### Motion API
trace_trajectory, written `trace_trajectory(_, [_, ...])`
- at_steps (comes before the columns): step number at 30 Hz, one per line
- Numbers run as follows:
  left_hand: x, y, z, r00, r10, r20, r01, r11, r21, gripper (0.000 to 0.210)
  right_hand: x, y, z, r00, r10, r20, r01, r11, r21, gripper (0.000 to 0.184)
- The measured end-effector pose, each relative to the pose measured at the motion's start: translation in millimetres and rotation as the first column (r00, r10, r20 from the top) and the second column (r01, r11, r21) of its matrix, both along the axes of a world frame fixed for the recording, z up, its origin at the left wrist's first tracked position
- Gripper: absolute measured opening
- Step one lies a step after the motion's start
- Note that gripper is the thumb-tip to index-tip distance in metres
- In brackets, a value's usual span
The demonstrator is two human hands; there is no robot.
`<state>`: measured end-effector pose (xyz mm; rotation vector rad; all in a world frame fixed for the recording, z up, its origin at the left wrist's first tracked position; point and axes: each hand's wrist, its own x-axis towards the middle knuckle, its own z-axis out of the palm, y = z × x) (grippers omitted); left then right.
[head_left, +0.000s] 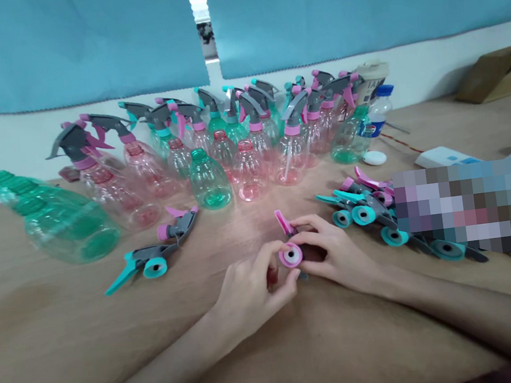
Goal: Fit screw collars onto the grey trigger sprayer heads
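Note:
Between my two hands, above the wooden table (91, 336), is a grey and pink trigger spray head (282, 220). Its pink collar (285, 264) faces me, with a white ring and dark hole inside. My left hand (248, 285) pinches the collar between thumb and fingers. My right hand (332, 250) is closed around the grey body, which its fingers mostly hide. Left of my hands lie two loose spray heads, a pink one (179, 224) and a teal one (147, 260). Several more loose teal spray heads (393, 230) and pink ones lie to the right.
Behind my hands stand several green bottles (210, 181) and pink bottles (249, 170), many topped with spray heads. Clear green bottles (68, 221) stand at left. At right are a blue-capped bottle (376, 111), a white round lid (374, 157), a white box-like device (447, 157) and a cardboard box (495, 75).

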<state>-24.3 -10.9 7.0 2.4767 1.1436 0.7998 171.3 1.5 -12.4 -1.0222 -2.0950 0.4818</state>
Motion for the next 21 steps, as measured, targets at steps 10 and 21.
trace_trajectory(10, [-1.5,0.2,-0.6,0.992,-0.129,0.012,0.129,0.992,-0.008,0.023,0.6,-0.2,0.7,1.000,0.007,0.011,-0.007,1.000,-0.002,0.018])
trace_trajectory(21, [1.5,-2.0,-2.6,0.995,0.033,-0.099,-0.029,0.999,0.041,0.018,-0.7,-0.3,1.0,0.999,0.037,0.027,-0.037,0.999,0.028,0.018])
